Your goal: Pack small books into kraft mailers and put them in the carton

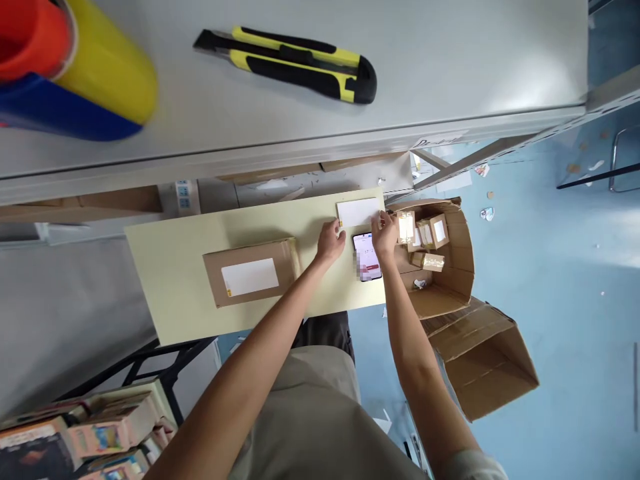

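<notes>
A white rectangular label (358,212) with a small yellow mark at its corner is at the far right part of the pale yellow board (175,293). My left hand (332,241) has its fingers curled at the label's near left corner, by the yellow mark. Its right edge is pinched in the fingers of my right hand (384,235). Just below the label lies a phone (367,257) with its screen lit, partly covered by my right hand. Left of my hands, a cardboard box (250,300) lies flat with a similar white label on top.
An open carton (463,260) holding several small taped boxes (431,231) stands off the board's right end. Another open carton (493,380) is nearer me. A grey shelf (450,60) above carries a utility knife (290,63) and tape rolls (107,67). Books (100,433) fill the lower left.
</notes>
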The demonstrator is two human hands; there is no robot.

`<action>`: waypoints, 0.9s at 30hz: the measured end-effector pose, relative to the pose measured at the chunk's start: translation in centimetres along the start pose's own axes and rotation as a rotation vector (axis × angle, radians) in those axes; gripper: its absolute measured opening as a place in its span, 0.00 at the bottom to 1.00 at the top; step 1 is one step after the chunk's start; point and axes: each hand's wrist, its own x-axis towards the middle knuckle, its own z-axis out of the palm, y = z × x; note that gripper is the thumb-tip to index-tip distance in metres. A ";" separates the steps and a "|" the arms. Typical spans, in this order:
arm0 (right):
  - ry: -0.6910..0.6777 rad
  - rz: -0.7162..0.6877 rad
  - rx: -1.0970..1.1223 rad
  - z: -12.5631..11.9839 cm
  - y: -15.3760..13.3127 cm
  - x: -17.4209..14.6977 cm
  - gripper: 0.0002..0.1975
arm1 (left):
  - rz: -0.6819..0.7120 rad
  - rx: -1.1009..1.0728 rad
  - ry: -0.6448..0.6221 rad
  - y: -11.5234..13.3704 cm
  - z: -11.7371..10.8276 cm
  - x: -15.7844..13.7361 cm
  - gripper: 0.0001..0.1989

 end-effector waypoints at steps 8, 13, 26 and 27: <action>-0.032 0.010 -0.039 -0.6 -1.0 -0.6 0.23 | -0.050 0.000 -0.012 0.8 0.0 -1.0 0.23; 0.007 0.041 0.013 -0.9 -1.7 -0.6 0.21 | -0.128 -0.024 0.067 2.5 -0.1 -1.4 0.19; 0.086 0.079 0.104 -2.6 -2.5 -1.1 0.21 | -0.240 -0.174 0.119 5.1 -1.7 -0.1 0.07; 0.091 0.063 0.122 -2.8 -2.7 -1.2 0.22 | -0.248 -0.168 0.111 4.9 -1.7 0.1 0.07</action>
